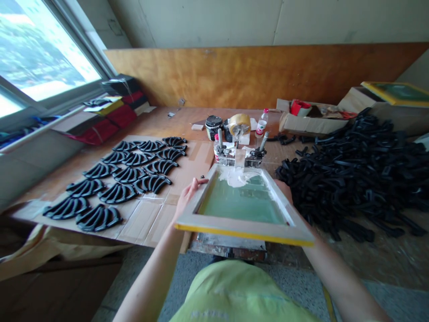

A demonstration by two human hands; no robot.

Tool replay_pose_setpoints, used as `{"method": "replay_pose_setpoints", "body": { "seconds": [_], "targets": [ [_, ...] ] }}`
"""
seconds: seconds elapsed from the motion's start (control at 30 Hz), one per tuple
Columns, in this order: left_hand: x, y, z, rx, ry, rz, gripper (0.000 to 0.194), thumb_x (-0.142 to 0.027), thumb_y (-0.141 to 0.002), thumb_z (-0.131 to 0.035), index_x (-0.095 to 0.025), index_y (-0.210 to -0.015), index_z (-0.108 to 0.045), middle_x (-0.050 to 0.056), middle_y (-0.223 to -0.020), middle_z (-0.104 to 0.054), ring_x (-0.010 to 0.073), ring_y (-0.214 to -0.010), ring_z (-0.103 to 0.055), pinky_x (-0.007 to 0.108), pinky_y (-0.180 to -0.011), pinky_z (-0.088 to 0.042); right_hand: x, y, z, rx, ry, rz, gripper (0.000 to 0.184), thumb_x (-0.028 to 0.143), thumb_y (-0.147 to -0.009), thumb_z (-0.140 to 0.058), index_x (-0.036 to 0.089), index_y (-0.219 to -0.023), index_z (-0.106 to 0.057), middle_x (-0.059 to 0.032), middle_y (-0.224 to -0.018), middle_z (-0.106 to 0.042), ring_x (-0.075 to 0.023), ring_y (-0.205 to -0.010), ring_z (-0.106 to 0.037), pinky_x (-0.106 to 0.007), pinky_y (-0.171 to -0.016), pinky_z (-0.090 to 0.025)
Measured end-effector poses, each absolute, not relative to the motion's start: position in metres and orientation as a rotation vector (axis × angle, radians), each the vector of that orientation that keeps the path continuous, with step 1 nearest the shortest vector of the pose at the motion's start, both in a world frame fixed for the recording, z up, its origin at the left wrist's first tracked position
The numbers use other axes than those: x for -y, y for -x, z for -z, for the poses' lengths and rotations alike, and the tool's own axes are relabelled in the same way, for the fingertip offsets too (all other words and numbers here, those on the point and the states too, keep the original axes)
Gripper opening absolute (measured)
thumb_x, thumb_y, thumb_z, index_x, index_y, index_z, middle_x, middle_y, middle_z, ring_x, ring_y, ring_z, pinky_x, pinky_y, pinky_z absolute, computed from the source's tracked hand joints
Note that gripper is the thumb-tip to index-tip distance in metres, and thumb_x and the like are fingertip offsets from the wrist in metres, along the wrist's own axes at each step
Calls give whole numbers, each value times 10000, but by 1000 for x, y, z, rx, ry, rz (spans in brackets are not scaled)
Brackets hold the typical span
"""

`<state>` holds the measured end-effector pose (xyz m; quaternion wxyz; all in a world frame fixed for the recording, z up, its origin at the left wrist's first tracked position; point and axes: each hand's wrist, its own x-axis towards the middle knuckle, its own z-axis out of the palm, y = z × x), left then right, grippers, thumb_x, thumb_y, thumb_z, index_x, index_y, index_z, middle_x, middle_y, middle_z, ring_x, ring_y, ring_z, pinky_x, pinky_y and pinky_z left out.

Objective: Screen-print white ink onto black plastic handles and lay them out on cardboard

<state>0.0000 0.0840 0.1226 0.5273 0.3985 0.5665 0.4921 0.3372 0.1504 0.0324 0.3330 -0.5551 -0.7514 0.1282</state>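
Observation:
A wooden printing screen frame (250,228) with green mesh (241,202) is tilted up in front of me, hinged at metal clamps (239,156) at its far end. A smear of white ink (238,178) lies on the mesh near the clamps. My left hand (187,194) grips the frame's left rail, fingers curled over the top edge. My right hand (284,190) holds the right rail and is mostly hidden behind it. Under the raised frame a stained base plate (228,243) shows.
Rows of black curved plastic parts (127,176) lie on cardboard to the left. A big heap of the same black parts (355,174) fills the right. Behind the clamps stand an ink tub (213,126), tape roll (239,123), small bottle (262,123) and cardboard boxes (308,120).

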Motion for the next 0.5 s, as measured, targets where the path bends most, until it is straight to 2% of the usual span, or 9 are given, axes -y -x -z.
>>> {"method": "replay_pose_setpoints", "body": {
  "seconds": [0.03, 0.1, 0.2, 0.27, 0.37, 0.43, 0.5],
  "targets": [
    [-77, 4, -111, -1389, -947, -1082, 599, -647, -755, -575, -139, -1046, -702, 31, -736, -681, 132, -576, -565, 221, -515, -423, -159, -341, -40, 1909, 1493, -276, 364, 235, -930, -380, 47, -1032, -674, -51, -897, -730, -167, -861, -666, -236, -751, -546],
    [-65, 8, -83, -1425, -930, -985, 624, -594, -745, -618, -158, -1191, -646, 22, -733, -682, 124, -535, -548, 216, -483, -406, -175, -333, -56, 1855, 1520, -135, 297, 210, -883, -518, 104, -1127, -651, -98, -1087, -688, -207, -983, -645, -309, -862, -527],
    [-58, 5, -41, -1468, -932, -991, 749, -547, -738, -641, -175, -1371, -493, 36, -799, -700, 149, -598, -599, 233, -535, -454, -197, -290, -75, 2067, 1387, -11, 475, 194, -794, -664, 153, -1259, -569, -138, -1305, -550, -253, -1170, -538, -380, -999, -444],
    [-58, 2, -18, -1523, -976, -993, 750, -542, -757, -622, -183, -1396, -463, 41, -838, -704, 166, -674, -629, 244, -597, -478, -207, -259, -80, 2255, 1362, -22, 458, 182, -784, -672, 159, -1230, -572, -133, -1230, -584, -252, -1137, -539, -364, -966, -451],
    [-60, 2, 4, -1555, -1032, -961, 701, -551, -783, -587, -177, -1369, -497, 53, -883, -711, 185, -756, -646, 260, -666, -491, -210, -233, -74, 2467, 1477, -119, 207, 184, -808, -633, 161, -1014, -635, -105, -980, -658, -239, -969, -584, -325, -835, -473],
    [-61, 4, 11, -1549, -1045, -942, 688, -560, -795, -569, -171, -1359, -506, 69, -928, -717, 198, -805, -653, 272, -707, -496, -201, -230, -65, 2549, 1496, -140, 96, 162, -820, -593, 156, -906, -636, -105, -911, -663, -235, -907, -586, -318, -797, -459],
    [-61, 6, 14, -1544, -1051, -930, 677, -568, -810, -548, -179, -1362, -502, 78, -980, -717, 207, -847, -657, 281, -742, -498, -184, -236, -58, 2626, 1370, -139, 108, 105, -813, -547, 151, -863, -631, -103, -898, -661, -228, -893, -582, -311, -790, -443]
  ]
}}
